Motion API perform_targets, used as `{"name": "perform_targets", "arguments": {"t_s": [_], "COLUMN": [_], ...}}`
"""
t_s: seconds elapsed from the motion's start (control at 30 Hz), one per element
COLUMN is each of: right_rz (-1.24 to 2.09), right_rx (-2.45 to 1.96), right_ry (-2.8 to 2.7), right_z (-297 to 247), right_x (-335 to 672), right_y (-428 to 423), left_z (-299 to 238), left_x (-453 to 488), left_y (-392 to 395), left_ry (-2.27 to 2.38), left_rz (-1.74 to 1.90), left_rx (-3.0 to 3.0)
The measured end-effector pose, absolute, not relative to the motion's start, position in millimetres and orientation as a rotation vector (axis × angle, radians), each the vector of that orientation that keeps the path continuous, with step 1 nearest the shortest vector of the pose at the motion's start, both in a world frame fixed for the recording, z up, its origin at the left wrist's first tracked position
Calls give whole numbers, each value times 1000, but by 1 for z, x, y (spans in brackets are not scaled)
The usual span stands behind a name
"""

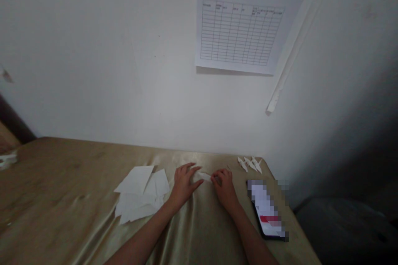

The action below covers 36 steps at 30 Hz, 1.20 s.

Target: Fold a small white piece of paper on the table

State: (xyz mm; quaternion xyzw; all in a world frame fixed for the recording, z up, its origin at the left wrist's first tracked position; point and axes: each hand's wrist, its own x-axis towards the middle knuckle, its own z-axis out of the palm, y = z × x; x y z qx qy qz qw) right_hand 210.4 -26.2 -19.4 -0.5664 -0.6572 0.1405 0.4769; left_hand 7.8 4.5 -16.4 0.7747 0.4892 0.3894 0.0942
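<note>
A small strip of folded white paper (205,177) lies between my hands over the cloth. My right hand (223,184) pinches its right end between thumb and fingertips. My left hand (185,182) is at the other end, thumb and fingers spread apart around it; whether a fingertip touches the paper is hard to make out. Left of my left hand, loose white paper pieces (139,198) lie in an overlapping pile. Three small folded paper shapes with pointed ends (249,164) sit in a row beyond my right hand, near the table's back right corner.
A phone (270,211) with a lit, partly blurred screen lies along the right edge. The table is covered with a wrinkled gold-brown cloth (71,182) and meets a white wall (124,70). A printed grid sheet (241,29) hangs there. A dark rounded object (342,227) stands to the right.
</note>
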Motion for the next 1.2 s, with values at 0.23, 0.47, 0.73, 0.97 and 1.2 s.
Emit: {"name": "perform_targets", "arguments": {"t_s": [0.23, 0.47, 0.73, 0.97, 1.2], "right_rz": [454, 444, 515, 336, 334], "right_rx": [-1335, -1298, -1256, -1215, -1238], "right_ry": [-1447, -1485, -1487, -1661, -1660], "right_z": [-17, -20, -13, -8, -8], "right_x": [207, 200, 201, 199, 200], "right_y": [-26, -29, -32, -35, -34], "left_z": [-14, -13, -9, -9, -11], "left_x": [17, 18, 21, 24, 23], "left_y": [-1, -1, -4, -6, -6], "left_ry": [1312, 1295, 1271, 1273, 1208], "left_rz": [1160, 1250, 1250, 1272, 1287], "left_rx": [2186, 2057, 1987, 1954, 1950]}}
